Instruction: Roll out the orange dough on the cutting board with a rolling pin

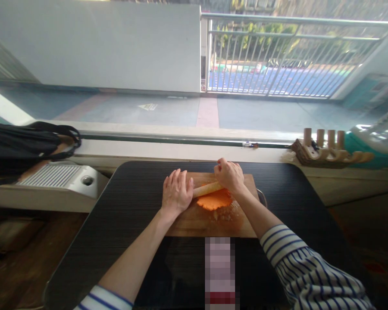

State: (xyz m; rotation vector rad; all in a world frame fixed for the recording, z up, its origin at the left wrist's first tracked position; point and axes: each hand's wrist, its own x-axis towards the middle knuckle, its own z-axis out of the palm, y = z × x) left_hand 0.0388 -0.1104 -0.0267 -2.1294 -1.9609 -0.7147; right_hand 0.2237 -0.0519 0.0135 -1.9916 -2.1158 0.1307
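A wooden cutting board (194, 221) lies on a dark table (123, 206). On the board sits a flat piece of orange dough (215, 200). A pale wooden rolling pin (207, 189) lies across the dough's far edge. My left hand (176, 192) rests palm down on the pin's left end, fingers stretched out and together. My right hand (229, 175) is curled over the pin's right end. Both sleeves are white with blue stripes.
A black bag (26, 144) lies at the left above a white appliance with a grille (56, 176). A wooden rack with pegs (326, 150) stands on the sill at the right, next to a teal object (375, 146). Behind the window a railing (294, 56) runs.
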